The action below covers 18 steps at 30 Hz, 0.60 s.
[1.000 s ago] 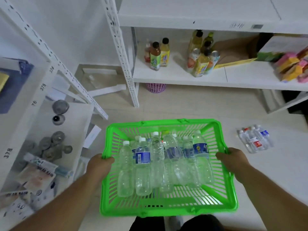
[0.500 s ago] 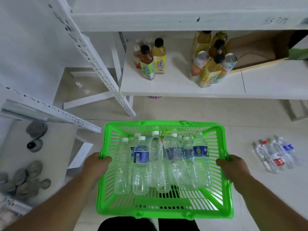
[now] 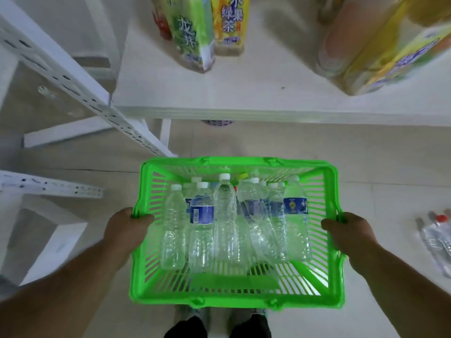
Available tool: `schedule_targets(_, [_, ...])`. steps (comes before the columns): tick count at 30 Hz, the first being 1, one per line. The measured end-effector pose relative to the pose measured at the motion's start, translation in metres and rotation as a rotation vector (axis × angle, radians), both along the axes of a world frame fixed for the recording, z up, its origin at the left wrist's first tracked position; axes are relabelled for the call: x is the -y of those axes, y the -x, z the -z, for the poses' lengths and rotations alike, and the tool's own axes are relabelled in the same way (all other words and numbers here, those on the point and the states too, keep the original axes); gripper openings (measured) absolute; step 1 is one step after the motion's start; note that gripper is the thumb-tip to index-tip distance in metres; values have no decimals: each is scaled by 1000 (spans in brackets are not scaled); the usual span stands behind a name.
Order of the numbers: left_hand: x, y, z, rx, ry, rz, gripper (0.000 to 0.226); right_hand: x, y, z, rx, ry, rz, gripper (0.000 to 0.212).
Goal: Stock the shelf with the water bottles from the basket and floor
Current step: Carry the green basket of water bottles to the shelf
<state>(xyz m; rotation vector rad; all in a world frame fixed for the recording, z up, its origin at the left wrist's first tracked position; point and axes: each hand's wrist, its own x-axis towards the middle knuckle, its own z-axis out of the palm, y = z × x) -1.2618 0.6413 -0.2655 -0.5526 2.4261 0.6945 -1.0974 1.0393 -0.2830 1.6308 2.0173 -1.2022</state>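
head view, item record: green basket [image 3: 238, 292], carried by its two side rims. left hand [image 3: 128, 231] is closed over the left rim, right hand [image 3: 347, 234] closed over the right rim; the load hangs between the two grips.

change since a second ago: the white shelf [image 3: 244, 96] has come from well ahead to just beyond the far rim, and its tea bottles [image 3: 195, 32] now fill the top of the frame. judged meaning: the approach is about done, and the basket wants setting down before any stocking starts.

contents: water bottles [image 3: 224, 215], none yet shelved, lying in a row between the grips, long axes running near rim to far rim, caps toward the shelf, bases toward the carrier.

outlying stock: loose bottles [image 3: 436, 237] on the floor, well outside the right grip.
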Motion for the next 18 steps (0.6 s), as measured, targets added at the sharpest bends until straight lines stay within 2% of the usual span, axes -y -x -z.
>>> schedule_targets(5, [-5, 25, 88, -27, -46, -64, 15, -6, 27, 78, 2, -21, 2, 11])
schedule_targets(9, [-6, 40, 134, -43, -46, -48, 12, -8, 39, 120, 14, -12, 29, 13])
schedule_targets(14, [-10, 56, 162, -78, -19, -73, 12, -8, 57, 143, -5, -70, 59, 13])
schedule_targets(18, [-9, 56, 158, -8, -12, -52, 15, -4, 57, 131, 64, -78, 1, 11])
